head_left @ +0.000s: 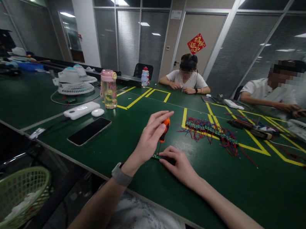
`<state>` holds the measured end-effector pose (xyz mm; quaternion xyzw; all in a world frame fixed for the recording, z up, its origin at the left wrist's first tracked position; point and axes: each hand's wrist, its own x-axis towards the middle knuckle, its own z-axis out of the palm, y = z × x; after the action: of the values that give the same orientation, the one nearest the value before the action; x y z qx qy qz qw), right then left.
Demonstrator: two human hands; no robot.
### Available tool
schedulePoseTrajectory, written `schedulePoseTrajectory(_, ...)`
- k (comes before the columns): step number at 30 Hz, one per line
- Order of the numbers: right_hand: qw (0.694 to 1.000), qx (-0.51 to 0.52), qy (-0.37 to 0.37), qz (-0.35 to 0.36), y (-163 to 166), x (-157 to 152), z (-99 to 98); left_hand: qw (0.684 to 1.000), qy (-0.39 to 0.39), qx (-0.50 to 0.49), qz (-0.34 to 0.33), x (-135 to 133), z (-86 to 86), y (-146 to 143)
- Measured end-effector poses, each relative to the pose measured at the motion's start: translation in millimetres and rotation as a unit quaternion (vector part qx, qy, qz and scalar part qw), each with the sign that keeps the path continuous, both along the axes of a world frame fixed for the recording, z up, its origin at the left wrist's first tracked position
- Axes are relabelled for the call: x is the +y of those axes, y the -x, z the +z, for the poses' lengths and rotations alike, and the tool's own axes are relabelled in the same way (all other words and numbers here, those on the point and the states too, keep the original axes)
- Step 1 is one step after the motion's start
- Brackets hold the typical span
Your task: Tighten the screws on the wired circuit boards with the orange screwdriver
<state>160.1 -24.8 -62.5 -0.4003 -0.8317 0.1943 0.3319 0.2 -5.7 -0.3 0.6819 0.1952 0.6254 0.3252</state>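
Note:
In the head view my left hand (152,136), a grey-banded watch on its wrist, grips a screwdriver with an orange and black handle (164,129). Its fingers point upward along the handle, and the thin shaft stands nearly upright. The tip of the shaft meets a small green circuit board (156,157) on the green table. My right hand (178,163) rests on the tabletop with thumb and fingertips closed on the board's right end. Part of the board is hidden by my hands.
A row of circuit boards with red and blue wires (211,130) lies beyond my right hand. To the left are a phone (89,131), white power strip (81,110), pink-lidded bottle (109,89) and fan (75,86). Two people sit across the table. A green basket (9,200) stands below.

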Motion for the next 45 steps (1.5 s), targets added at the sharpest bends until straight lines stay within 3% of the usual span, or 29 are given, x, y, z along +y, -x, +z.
schedulePoseTrajectory(3,1.0,0.0,0.0,0.0,0.0,-0.1,0.2,0.998,0.036,-0.036,-0.045,0.6,-0.1,-1.3)
schedulePoseTrajectory(9,1.0,-0.003,-0.005,0.001,0.2,-0.5,1.1,0.998,-0.003,-0.034,0.057,1.6,0.2,1.0)
schedulePoseTrajectory(15,1.0,0.002,-0.002,0.001,-0.1,0.5,0.6,0.993,0.059,-0.077,-0.066,5.2,-3.7,-1.6)
schedulePoseTrajectory(22,1.0,0.006,-0.001,0.004,-1.3,1.0,-0.9,0.997,0.005,-0.036,0.066,0.7,0.1,0.4)
schedulePoseTrajectory(28,1.0,0.006,-0.001,0.004,-1.9,1.6,-2.0,0.994,0.053,-0.083,-0.049,4.7,-3.5,-3.1)
schedulePoseTrajectory(35,1.0,0.004,-0.002,0.005,-1.6,2.1,-2.1,0.996,-0.004,-0.028,0.086,-0.8,1.1,0.8)
schedulePoseTrajectory(41,1.0,0.001,-0.001,0.002,-1.5,1.4,-1.2,0.998,0.038,-0.029,-0.041,-1.8,0.8,-2.7)
schedulePoseTrajectory(45,1.0,0.001,-0.006,0.005,-1.6,0.7,-0.9,0.998,0.029,-0.029,0.043,-1.2,1.4,0.1)
